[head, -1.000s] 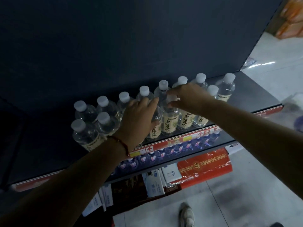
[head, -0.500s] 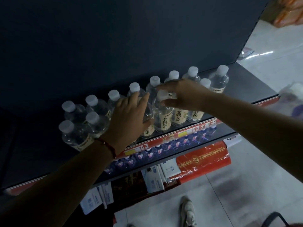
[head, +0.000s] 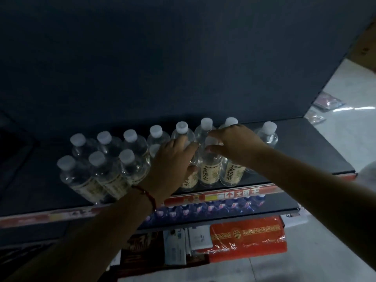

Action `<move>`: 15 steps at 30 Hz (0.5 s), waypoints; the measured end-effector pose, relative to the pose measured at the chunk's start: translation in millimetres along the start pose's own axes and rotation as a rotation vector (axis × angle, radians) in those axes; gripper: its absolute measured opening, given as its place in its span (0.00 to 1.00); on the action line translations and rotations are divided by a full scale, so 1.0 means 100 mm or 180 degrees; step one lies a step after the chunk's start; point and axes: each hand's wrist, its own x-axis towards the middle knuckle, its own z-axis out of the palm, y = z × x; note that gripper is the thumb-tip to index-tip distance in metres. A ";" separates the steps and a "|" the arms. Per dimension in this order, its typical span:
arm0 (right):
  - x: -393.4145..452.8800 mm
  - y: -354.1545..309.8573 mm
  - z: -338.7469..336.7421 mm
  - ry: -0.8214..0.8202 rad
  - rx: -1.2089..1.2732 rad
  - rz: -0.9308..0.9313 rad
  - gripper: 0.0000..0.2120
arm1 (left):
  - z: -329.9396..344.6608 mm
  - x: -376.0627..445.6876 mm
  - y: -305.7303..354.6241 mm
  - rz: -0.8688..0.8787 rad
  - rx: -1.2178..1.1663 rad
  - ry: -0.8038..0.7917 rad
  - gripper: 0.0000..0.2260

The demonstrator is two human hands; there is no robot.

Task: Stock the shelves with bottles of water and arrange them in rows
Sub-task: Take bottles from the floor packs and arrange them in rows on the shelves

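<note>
Clear water bottles with white caps and cream labels stand in two rows on a dark shelf [head: 309,157]. My right hand [head: 236,145] reaches over the front row and pinches the cap and neck of one front-row bottle [head: 209,171] between fingers and thumb. My left hand [head: 173,159], a red string on its wrist, grips the neighbouring bottle [head: 188,182] just to the left, fingers over its top and thumb on its side. Both bottles stand upright and touch each other.
One bottle [head: 267,135] stands at the right end of the back row, with bare shelf beyond it. A red price strip [head: 234,195] edges the shelf. Blue-capped bottles [head: 213,206] fill the shelf below. A red wrapped package [head: 248,237] lies above the pale floor [head: 325,257].
Both hands stay on the same two front-row bottles. My left hand has shifted slightly right toward the right hand, uncovering more caps on its left. The view has dropped a little.
</note>
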 end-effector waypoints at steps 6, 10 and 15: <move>0.06 0.15 -0.09 -0.0170 0.0190 -0.0287 0.10 | -0.05 0.01 0.02 -0.0008 0.0061 -0.0039 0.31; 0.01 0.21 -0.08 -0.0195 0.0576 -0.0381 0.13 | -0.05 0.01 0.01 -0.0021 0.0016 -0.0065 0.30; 0.01 0.20 -0.01 -0.0030 0.0682 -0.0429 0.16 | -0.04 0.00 0.08 -0.0149 -0.0002 -0.0041 0.32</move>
